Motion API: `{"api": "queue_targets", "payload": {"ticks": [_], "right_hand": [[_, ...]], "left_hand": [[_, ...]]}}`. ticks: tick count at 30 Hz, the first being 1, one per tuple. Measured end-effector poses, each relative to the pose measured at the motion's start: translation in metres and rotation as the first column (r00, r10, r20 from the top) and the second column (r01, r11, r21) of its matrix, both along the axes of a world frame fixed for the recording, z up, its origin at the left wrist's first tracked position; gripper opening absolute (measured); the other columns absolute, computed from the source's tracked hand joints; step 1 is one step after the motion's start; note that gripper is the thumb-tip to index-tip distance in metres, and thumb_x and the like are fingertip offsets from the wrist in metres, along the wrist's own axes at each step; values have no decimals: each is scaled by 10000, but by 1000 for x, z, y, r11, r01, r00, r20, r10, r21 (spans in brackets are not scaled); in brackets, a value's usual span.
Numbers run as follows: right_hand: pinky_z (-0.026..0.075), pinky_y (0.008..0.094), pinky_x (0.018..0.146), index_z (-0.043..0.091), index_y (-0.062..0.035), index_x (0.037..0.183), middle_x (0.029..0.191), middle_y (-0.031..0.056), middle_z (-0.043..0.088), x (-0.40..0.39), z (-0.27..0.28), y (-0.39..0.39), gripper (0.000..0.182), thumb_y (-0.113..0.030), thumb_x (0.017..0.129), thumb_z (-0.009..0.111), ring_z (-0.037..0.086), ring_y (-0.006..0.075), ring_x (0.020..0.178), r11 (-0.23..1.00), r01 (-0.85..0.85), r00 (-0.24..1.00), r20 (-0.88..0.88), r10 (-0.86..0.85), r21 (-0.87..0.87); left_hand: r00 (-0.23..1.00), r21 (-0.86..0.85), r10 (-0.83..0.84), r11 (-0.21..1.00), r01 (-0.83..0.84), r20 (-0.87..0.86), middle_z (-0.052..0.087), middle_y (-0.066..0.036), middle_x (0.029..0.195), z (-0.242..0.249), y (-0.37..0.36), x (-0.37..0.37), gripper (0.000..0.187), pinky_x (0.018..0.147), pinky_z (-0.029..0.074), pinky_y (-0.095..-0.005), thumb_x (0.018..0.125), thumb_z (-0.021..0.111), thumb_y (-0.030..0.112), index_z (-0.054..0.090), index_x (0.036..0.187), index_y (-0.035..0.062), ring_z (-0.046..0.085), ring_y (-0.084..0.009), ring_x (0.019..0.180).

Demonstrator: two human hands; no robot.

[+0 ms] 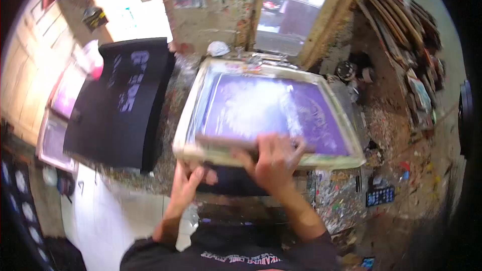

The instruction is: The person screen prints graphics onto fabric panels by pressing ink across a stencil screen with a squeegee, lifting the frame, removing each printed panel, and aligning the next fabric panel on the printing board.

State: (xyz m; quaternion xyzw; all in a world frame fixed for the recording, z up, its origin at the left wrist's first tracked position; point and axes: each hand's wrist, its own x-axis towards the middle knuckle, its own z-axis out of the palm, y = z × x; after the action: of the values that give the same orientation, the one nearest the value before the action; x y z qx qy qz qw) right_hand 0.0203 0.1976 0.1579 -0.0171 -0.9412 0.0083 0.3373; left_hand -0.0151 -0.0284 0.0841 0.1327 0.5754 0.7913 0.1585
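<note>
A screen printing frame (pixel 187 120) with pale wooden edges and purple mesh lies on the bench in front of me. My right hand (pixel 273 163) is wrapped round a long squeegee (pixel 221 143), which lies across the near part of the mesh. White ink or glare brightens the middle of the mesh. At the frame's near left edge, my left hand (pixel 187 180) is curled, its thumb toward the right; some of its fingers are hidden at the edge. Dark fabric (pixel 231 183) shows below the frame's near side. Both hands are somewhat blurred.
Left of the frame lies a black printed panel (pixel 120 105) with pale lettering. More purple screens (pixel 57 138) stand beyond it. Stacked boards (pixel 401 35) lean at the right, and a phone-like dark object (pixel 380 196) lies on the paint-spattered surface. Small containers (pixel 346 70) stand behind the frame.
</note>
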Motion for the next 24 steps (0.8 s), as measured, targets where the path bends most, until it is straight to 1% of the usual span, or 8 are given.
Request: {"api": "queue_targets", "payload": {"ticks": [4,8,10,14,15,16,21,24], "right_hand": [[436,462,756,635,-91,799,773,83,621,-90,105,35,574,-662,810,696,622,296,719,993,-6,988,-150,24,118],[494,522,673,714,-15,893,763,176,677,-144,161,65,679,-688,812,673,664,390,697,961,-49,983,-157,95,270],[528,522,717,737,-6,959,828,237,707,-161,177,76,741,-725,824,621,689,424,764,965,-27,991,-116,59,260],[533,495,841,737,12,1082,933,267,720,-176,234,71,857,-784,839,531,705,419,907,994,107,964,247,-98,-25],[522,491,881,728,24,1109,974,271,721,-185,243,72,873,-783,839,534,703,413,956,991,125,944,313,-101,-55],[514,488,900,725,35,1108,993,284,717,-197,242,77,880,-781,835,540,697,410,982,995,95,966,245,-83,-38],[506,474,891,720,57,1090,1022,294,713,-223,249,101,863,-752,842,552,693,405,984,996,15,988,154,-2,-83],[516,467,832,738,58,987,944,280,721,-233,258,103,828,-738,844,559,703,398,912,994,24,979,202,-2,-108]], "left_hand": [[697,-327,33,867,-377,-716,637,-205,1181,15,43,-122,653,883,543,-427,956,660,187,298,1455,-29,670,-333,986],[530,-447,-65,628,-637,-846,459,-217,1494,-72,75,-266,702,1125,370,-524,937,681,372,394,1472,18,479,-442,1337],[760,-813,-289,204,-545,-582,410,-211,1544,-101,76,-275,788,1221,196,-529,927,662,461,345,1543,83,344,-404,1450],[449,-493,-271,705,-509,-852,696,-200,1144,-140,84,-282,297,1016,458,-500,868,693,124,706,1136,-6,620,-364,1142],[878,-683,-147,690,-239,-455,706,-216,1031,-87,91,-232,245,939,488,-461,905,643,107,682,1096,-41,655,-348,996],[868,-570,5,752,-330,-496,703,-223,1003,-71,92,-214,239,908,492,-446,914,642,127,678,1079,-41,653,-332,949],[743,-362,507,657,-662,-438,704,-143,889,53,-42,-150,235,785,502,-370,888,649,148,697,1027,-35,623,-212,829],[333,-66,914,327,-943,-230,714,-84,972,99,-150,-118,250,769,505,-332,925,662,153,679,1087,-36,633,-185,828]]}}
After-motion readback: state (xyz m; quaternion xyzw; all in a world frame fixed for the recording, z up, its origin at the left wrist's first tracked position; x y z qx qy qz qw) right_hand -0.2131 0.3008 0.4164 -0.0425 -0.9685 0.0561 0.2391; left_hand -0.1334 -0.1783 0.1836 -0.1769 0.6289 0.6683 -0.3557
